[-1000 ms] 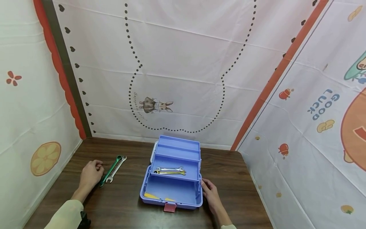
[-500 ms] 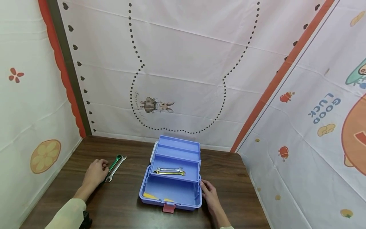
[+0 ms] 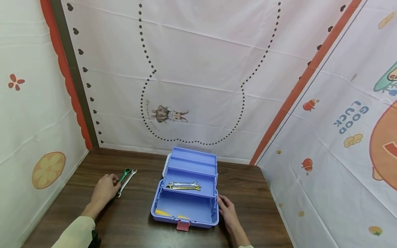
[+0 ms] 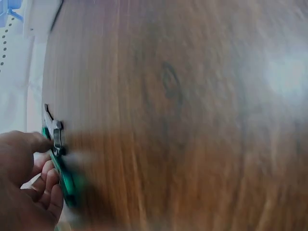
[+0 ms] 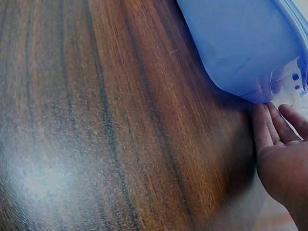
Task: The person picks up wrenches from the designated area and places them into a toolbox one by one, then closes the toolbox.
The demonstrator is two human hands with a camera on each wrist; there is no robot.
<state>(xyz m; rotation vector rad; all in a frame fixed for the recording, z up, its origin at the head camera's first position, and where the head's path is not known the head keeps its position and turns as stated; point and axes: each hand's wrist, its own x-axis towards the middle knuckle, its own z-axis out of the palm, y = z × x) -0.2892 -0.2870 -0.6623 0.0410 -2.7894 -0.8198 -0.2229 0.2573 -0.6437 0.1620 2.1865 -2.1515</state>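
My left hand point(image 3: 106, 190) is at the left of the table and pinches a green combination wrench point(image 3: 125, 175) between thumb and fingers. In the left wrist view the thumb lies on one side of the green wrench point(image 4: 66, 183), curled fingers on the other. A silver wrench point(image 3: 127, 183) lies right beside it, its lower end close to the hand. My right hand point(image 3: 228, 212) touches the right side of a blue toolbox point(image 3: 186, 223) with fairly straight fingers. In the right wrist view its fingertips rest against the box wall point(image 5: 236, 53).
The toolbox stands with its lid back and its tiered trays point(image 3: 193, 165) raised. A silver wrench point(image 3: 183, 183) and a yellow wrench point(image 3: 186, 188) lie in the lower tray. Yellow pieces point(image 3: 162, 212) lie in the bottom, near the red latch point(image 3: 183, 225). Printed cloth walls surround the table.
My left hand has moved right onto the green wrench and taken hold of it; the wrench has shifted slightly. The right hand has stayed at the toolbox.
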